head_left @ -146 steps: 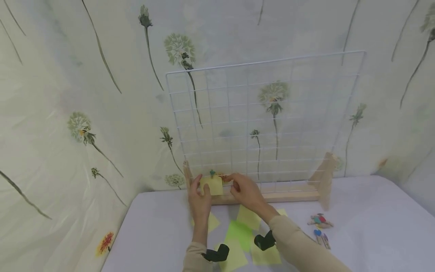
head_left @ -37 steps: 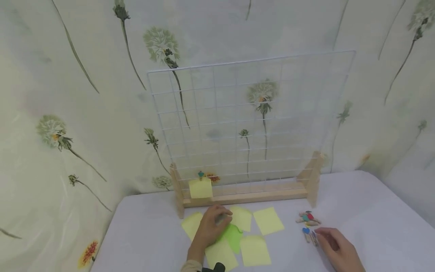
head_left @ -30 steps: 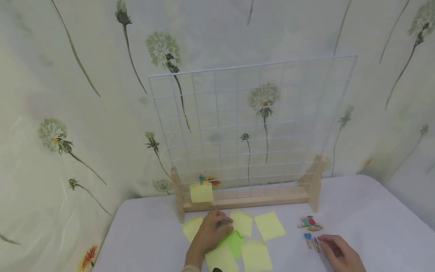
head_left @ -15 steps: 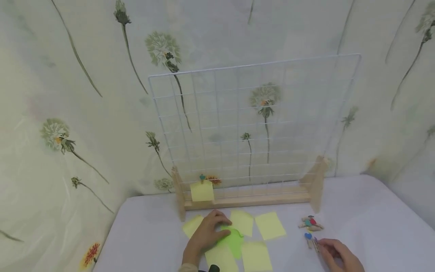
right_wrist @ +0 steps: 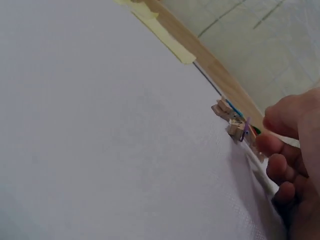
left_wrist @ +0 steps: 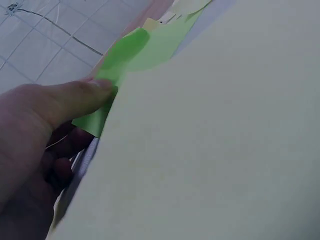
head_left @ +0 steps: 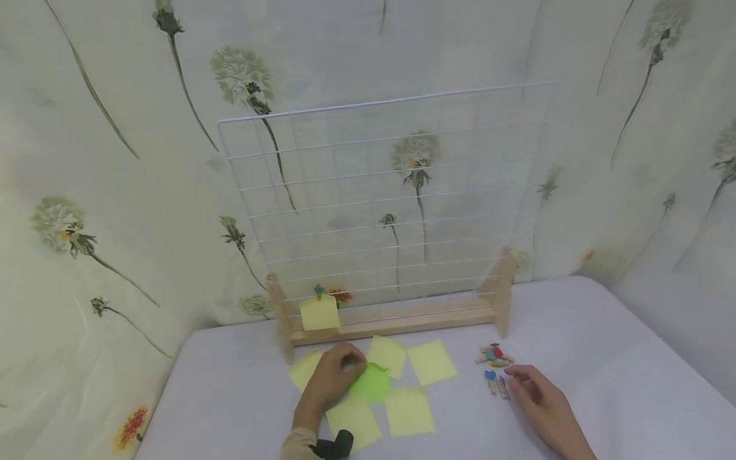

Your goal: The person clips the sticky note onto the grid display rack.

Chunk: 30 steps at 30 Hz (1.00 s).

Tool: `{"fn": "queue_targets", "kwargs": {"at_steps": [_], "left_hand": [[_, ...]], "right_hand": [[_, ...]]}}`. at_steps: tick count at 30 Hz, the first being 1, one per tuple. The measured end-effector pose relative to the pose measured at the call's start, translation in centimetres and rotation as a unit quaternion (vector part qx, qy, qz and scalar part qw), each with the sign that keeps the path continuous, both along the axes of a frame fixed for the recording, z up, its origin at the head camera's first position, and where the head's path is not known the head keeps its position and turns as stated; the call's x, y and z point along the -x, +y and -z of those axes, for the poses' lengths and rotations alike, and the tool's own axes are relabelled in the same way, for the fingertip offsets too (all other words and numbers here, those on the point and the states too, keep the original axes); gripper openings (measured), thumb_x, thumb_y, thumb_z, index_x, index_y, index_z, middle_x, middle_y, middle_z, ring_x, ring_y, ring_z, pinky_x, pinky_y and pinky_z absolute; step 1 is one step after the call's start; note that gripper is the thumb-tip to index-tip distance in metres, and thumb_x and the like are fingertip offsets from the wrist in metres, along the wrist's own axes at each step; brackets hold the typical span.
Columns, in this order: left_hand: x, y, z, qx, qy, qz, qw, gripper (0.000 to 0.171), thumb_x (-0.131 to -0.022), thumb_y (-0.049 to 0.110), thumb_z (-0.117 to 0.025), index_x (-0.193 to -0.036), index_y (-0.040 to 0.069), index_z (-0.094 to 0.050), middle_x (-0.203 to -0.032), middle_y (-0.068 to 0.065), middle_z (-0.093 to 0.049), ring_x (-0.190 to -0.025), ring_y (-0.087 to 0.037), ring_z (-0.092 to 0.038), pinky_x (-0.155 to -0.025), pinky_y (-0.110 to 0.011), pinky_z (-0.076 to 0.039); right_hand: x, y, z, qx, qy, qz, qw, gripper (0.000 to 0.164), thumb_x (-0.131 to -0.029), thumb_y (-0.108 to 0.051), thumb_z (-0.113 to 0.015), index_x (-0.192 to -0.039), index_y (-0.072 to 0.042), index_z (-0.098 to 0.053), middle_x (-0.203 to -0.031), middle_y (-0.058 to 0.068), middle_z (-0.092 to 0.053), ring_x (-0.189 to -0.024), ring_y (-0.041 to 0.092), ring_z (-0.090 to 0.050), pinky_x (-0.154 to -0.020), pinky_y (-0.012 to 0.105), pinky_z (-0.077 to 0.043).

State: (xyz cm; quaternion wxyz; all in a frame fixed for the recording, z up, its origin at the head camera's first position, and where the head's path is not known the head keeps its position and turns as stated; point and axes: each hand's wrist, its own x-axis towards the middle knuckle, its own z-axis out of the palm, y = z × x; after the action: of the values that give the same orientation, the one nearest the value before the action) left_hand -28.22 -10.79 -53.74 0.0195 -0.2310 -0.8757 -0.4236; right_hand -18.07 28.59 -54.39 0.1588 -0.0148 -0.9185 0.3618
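Observation:
My left hand (head_left: 336,370) pinches the edge of a bright green sticky note (head_left: 370,384) between thumb and fingers. In the left wrist view the green note (left_wrist: 120,57) bends up at the thumb. My right hand (head_left: 543,406) hovers beside several small wooden clothespins, its fingers loosely curled and holding nothing. Nearest to it are a clothespin with a blue heart (head_left: 490,377) and a purple-topped clothespin (head_left: 503,387). The right wrist view shows the purple-topped clothespin (right_wrist: 244,131) just off the fingertips. Behind these lies a clothespin pile (head_left: 494,355) with red and teal tops.
A white wire grid (head_left: 368,191) stands on a wooden base (head_left: 402,321) at the table's back. One yellow note (head_left: 319,313) hangs on its lower left from a teal-topped clothespin (head_left: 319,290). Several yellow notes, including one at front (head_left: 409,412), lie around the green one. A floral curtain hangs behind.
Both hands have left the yellow note hanging on the grid. My left hand has come down and lifted the green note's edge. My right hand, lately at the purple-topped clothespin, has drawn slightly off.

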Motion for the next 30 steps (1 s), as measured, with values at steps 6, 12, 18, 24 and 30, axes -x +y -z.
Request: {"fn": "queue_targets", "kwargs": {"at_steps": [6,12,18,24,30], "left_hand": [[1.3,-0.3,-1.2,-0.008,-0.004,0.010,0.9999,0.007,-0.092,0.030,-0.061,-0.096,0.024,-0.062,-0.095,0.010,-0.063,-0.086,-0.007,-0.056,-0.078,-0.024,-0.048],[2.0,0.6,-1.9,-0.032,0.008,0.059,0.9977,0.008,-0.093,0.021,-0.060,-0.097,0.015,-0.062,-0.097,0.001,-0.066,-0.092,-0.013,-0.062,-0.079,-0.024,-0.051],[1.9,2.6,-3.1,-0.045,0.011,0.038,0.9982,0.008,-0.093,0.028,-0.059,-0.098,0.022,-0.061,-0.101,0.005,-0.067,-0.089,-0.009,-0.060,-0.079,-0.022,-0.049],[2.7,4.6,-5.1,-0.113,0.040,-0.003,0.9927,0.012,-0.094,0.025,-0.058,-0.103,0.018,-0.062,-0.108,0.001,-0.067,-0.098,-0.014,-0.063,-0.076,-0.022,-0.048],[4.0,6.5,-6.3,-0.165,0.045,-0.061,0.9834,0.017,-0.095,0.021,-0.057,-0.107,0.011,-0.062,-0.110,-0.001,-0.066,-0.103,-0.020,-0.061,-0.078,-0.024,-0.049]], "right_hand": [[3.0,1.0,-1.0,-0.006,-0.013,-0.118,0.993,0.024,-0.094,-0.028,-0.059,-0.115,-0.017,-0.060,-0.096,-0.005,-0.065,-0.070,-0.001,-0.053,-0.058,0.019,-0.044],[4.6,2.7,-3.2,0.026,-0.155,-0.250,0.955,0.033,-0.095,-0.032,-0.054,-0.121,-0.011,-0.054,-0.115,0.007,-0.062,-0.088,-0.003,-0.051,-0.071,0.019,-0.046],[5.5,3.3,-4.1,0.025,-0.214,-0.307,0.927,0.039,-0.093,-0.029,-0.059,-0.124,-0.006,-0.052,-0.113,0.011,-0.058,-0.084,-0.001,-0.048,-0.067,0.019,-0.043],[6.0,3.3,-4.2,0.044,-0.251,-0.340,0.905,0.037,-0.089,-0.026,-0.064,-0.119,-0.007,-0.053,-0.088,0.003,-0.049,-0.070,0.003,-0.046,-0.056,0.023,-0.039],[6.0,4.0,-4.0,0.083,-0.246,-0.379,0.888,0.027,-0.094,-0.018,-0.057,-0.117,-0.004,-0.056,-0.096,0.002,-0.051,-0.077,-0.001,-0.046,-0.060,0.019,-0.038]]}}
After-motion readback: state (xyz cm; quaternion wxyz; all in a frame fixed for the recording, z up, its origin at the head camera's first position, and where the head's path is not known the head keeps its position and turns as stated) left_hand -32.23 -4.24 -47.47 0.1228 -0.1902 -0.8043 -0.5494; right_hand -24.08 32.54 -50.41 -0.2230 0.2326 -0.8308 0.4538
